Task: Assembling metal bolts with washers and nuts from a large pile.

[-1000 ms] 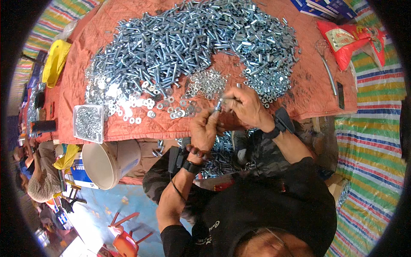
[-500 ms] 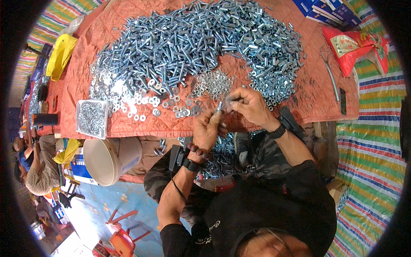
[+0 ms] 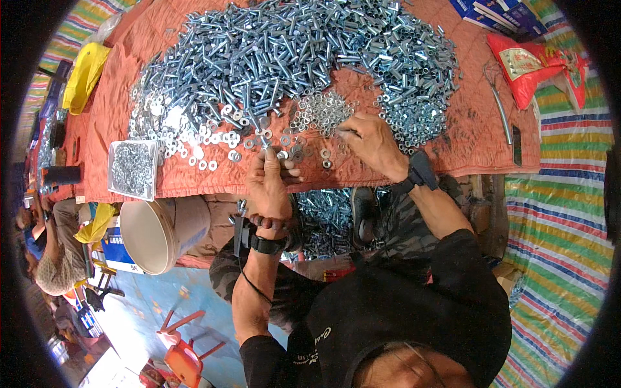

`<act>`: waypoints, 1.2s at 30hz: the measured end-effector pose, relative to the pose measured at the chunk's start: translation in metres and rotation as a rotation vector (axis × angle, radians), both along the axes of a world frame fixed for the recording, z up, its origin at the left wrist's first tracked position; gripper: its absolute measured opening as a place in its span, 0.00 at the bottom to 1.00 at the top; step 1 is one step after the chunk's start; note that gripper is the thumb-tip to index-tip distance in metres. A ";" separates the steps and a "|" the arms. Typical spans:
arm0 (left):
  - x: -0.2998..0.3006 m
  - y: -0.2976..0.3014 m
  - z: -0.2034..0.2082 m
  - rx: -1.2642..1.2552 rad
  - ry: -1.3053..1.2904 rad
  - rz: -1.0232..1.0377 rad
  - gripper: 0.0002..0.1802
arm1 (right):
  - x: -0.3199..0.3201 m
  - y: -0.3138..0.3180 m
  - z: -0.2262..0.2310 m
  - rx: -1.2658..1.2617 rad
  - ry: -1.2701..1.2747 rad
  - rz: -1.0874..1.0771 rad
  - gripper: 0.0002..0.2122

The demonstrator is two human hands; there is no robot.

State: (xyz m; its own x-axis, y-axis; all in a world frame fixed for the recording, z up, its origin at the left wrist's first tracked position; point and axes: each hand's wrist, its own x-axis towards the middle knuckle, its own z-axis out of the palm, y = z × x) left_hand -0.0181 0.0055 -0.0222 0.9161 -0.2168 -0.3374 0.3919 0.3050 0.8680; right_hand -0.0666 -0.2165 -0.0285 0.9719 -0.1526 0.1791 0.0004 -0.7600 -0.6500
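My left hand (image 3: 269,182) is closed round a small metal bolt (image 3: 265,146), its end sticking up between thumb and forefinger beside the flat washers (image 3: 206,134). My right hand (image 3: 375,146) is at the near edge of a small heap of metal rings (image 3: 323,110), thumb and forefinger pinched together. Whatever lies between those fingertips is too small to make out. Beyond both hands spreads a large heap of bolts (image 3: 252,61). Metal sleeves (image 3: 411,55) and nuts (image 3: 414,123) lie at its right side.
A clear plastic box of small rings (image 3: 132,169) stands at the table's left front, above a white bucket (image 3: 150,236). Red bag (image 3: 527,68), whisk (image 3: 499,103) and blue boxes (image 3: 501,16) lie at right. More bolts (image 3: 330,223) lie below the red cloth (image 3: 220,182).
My hands have moved apart. The left went leftward to the flat washers with the bolt; the right shifted slightly toward the ring heap, fingers now pinching there.
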 end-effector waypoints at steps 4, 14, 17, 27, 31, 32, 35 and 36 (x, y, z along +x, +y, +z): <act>0.002 0.011 0.001 -0.012 0.000 0.018 0.16 | 0.003 -0.010 0.005 -0.033 0.001 -0.056 0.06; 0.002 0.022 0.002 -0.040 -0.014 0.013 0.16 | -0.012 0.028 0.000 0.005 0.073 0.392 0.10; 0.002 0.019 0.004 0.005 -0.008 0.000 0.16 | -0.014 0.030 0.005 -0.028 0.053 0.427 0.10; -0.022 0.000 0.011 0.341 -0.243 -0.295 0.09 | -0.006 0.021 0.029 0.791 0.400 0.029 0.12; -0.027 -0.006 0.007 0.485 -0.420 -0.344 0.07 | -0.005 0.016 0.028 0.789 0.272 0.101 0.11; -0.026 -0.007 0.005 0.481 -0.434 -0.366 0.07 | -0.005 0.016 0.029 0.647 0.213 0.203 0.11; -0.027 -0.013 0.004 0.454 -0.408 -0.401 0.07 | -0.006 0.012 0.026 0.458 0.134 0.333 0.10; -0.028 -0.014 0.004 0.430 -0.366 -0.411 0.07 | -0.006 0.011 0.025 0.431 0.076 0.356 0.10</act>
State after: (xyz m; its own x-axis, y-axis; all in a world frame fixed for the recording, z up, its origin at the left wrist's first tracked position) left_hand -0.0458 -0.0087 -0.0180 0.8596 -0.4866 -0.1560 0.0609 -0.2055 0.9768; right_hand -0.0727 -0.2051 -0.0032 0.9846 0.1431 0.1004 0.1491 -0.3869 -0.9100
